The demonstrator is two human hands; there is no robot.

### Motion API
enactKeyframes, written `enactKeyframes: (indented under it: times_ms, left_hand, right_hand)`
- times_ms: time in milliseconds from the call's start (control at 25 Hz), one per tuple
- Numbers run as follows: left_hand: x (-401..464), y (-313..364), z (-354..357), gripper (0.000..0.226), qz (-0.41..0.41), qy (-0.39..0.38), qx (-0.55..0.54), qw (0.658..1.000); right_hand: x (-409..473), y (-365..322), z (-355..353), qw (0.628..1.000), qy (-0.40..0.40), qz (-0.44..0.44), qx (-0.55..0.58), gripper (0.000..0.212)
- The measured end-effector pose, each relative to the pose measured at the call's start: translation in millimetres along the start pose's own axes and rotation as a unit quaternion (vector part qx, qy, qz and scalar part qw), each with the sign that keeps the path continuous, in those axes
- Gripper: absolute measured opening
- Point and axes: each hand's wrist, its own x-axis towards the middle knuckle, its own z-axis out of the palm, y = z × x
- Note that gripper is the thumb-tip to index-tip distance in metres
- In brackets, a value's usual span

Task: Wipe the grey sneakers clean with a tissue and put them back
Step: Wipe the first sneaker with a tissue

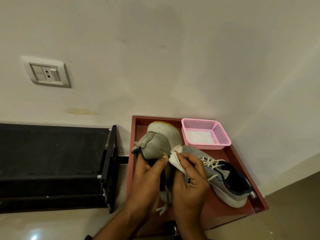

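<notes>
Our left hand (147, 172) grips the first grey sneaker (159, 141) by its collar over the red tray (240, 160); our right hand (190, 177) pinches the tissue (175, 156) against its side. The second sneaker (225, 177) lies waiting, seemingly unwiped; nothing is put back.

I can read no words, brand names or numbers anywhere. The grey sneaker (160, 144) I hold bears only a small yellow mark on its side, just beside my thumb, too blurred to make out.
</notes>
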Motion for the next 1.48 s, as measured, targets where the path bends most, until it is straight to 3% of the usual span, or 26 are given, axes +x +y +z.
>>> enactKeyframes:
  times_ms: [200,400,560,720,840,920,1000,1080,1160,1320,1480]
  left_hand:
    - [15,3,-3,0.039,-0.030,0.074,-0.110,0.991]
    - [24,-4,-8,0.038,-0.073,0.114,-0.146,0.980]
    - [30,-7,-12,0.039,-0.077,0.126,-0.155,0.977]
    - [38,-7,-20,0.035,-0.084,0.130,-0.152,0.976]
    - [41,-6,-21,0.035,-0.089,0.136,-0.155,0.974]
    - [42,-6,-22,0.034,-0.094,0.145,-0.159,0.972]
    - [44,-6,-24,0.033,-0.110,0.152,-0.170,0.968]
    - [45,-4,-27,0.034,-0.132,0.160,-0.198,0.958]
    - [45,0,-27,0.032,-0.158,0.169,-0.222,0.947]
    - [39,8,-24,0.021,-0.190,0.171,-0.231,0.939]
    - [37,6,-24,0.023,-0.193,0.170,-0.216,0.942]
  right_hand:
    - [1,11,-15,0.996,-0.056,0.051,-0.050,0.052]
    - [0,23,-36,0.977,-0.131,0.088,-0.140,0.038]
    - [-5,26,-47,0.969,-0.145,0.099,-0.171,0.033]
    - [-8,20,-47,0.975,-0.131,0.164,-0.073,0.016]
    - [-11,17,-45,0.915,-0.255,0.309,0.047,0.020]
    - [-20,18,-42,0.843,-0.375,0.382,0.042,0.020]
    - [-33,20,-36,0.782,-0.445,0.435,0.025,0.022]
    - [-41,22,-28,0.776,-0.416,0.470,0.060,0.035]
    - [-43,24,-23,0.801,-0.351,0.472,0.112,0.040]
    - [-42,30,-21,0.824,-0.261,0.469,0.180,0.036]
    - [-39,29,-24,0.840,-0.227,0.460,0.178,0.032]
